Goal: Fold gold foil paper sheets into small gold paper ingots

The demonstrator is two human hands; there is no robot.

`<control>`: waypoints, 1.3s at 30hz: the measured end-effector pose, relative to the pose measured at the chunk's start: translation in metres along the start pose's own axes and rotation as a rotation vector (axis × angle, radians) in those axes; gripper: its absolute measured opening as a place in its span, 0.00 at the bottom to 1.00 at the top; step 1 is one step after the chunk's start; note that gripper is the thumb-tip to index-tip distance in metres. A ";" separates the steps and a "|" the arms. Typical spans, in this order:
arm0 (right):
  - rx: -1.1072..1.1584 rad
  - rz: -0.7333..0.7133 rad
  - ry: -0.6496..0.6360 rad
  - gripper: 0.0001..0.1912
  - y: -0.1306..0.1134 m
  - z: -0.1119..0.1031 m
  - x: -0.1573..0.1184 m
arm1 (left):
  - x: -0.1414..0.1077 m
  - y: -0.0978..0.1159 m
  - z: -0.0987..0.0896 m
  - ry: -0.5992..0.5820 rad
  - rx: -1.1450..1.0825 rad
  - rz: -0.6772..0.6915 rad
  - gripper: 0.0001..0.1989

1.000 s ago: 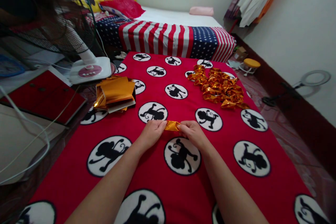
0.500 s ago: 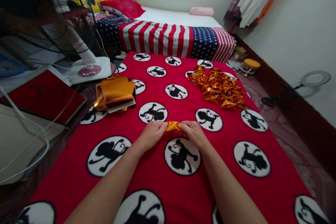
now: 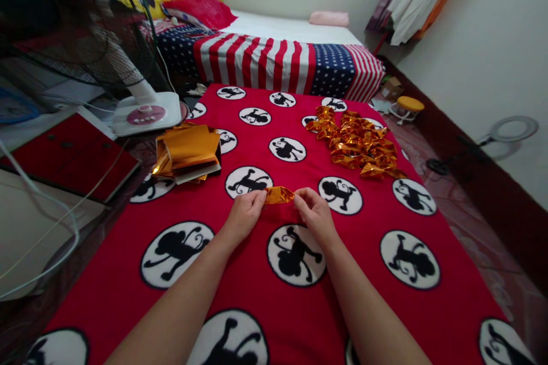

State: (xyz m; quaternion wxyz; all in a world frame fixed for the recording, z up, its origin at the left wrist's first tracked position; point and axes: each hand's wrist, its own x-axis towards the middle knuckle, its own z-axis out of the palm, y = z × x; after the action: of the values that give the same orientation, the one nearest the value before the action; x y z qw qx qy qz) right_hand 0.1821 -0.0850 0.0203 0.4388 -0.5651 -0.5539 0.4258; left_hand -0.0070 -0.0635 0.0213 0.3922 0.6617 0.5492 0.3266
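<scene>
Pinching gold foil (image 3: 279, 195), L hand (image 3: 245, 215) + R hand (image 3: 315, 215) | fingertips part hidden

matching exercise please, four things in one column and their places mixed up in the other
Things
1. small gold piece
2. flat gold sheets
3. crinkled gold heap
4. yellow-topped stool

Places
A. on the floor
B. red cloth, right side
C. between left hand and right hand
D. red cloth, left side

Pairs: 1-C, 2-D, 3-B, 4-A

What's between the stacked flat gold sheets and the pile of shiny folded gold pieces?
Only red cloth with round black-and-white monkey prints, in the head view.
</scene>
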 end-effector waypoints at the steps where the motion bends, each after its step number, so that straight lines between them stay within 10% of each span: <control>1: 0.017 0.000 0.020 0.15 0.000 0.001 0.000 | 0.001 0.000 0.000 0.008 0.030 0.023 0.21; 10: -0.036 -0.042 0.064 0.16 -0.001 0.003 -0.003 | 0.005 -0.001 -0.002 0.015 0.207 0.104 0.20; 39: -0.290 -0.240 0.175 0.07 0.010 0.014 -0.008 | 0.003 -0.013 0.011 0.147 -0.253 -0.010 0.15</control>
State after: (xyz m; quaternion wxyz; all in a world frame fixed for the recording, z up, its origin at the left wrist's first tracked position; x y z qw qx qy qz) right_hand 0.1705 -0.0923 0.0067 0.4468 -0.5871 -0.6326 0.2356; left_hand -0.0034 -0.0614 0.0045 0.4328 0.5784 0.5344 0.4388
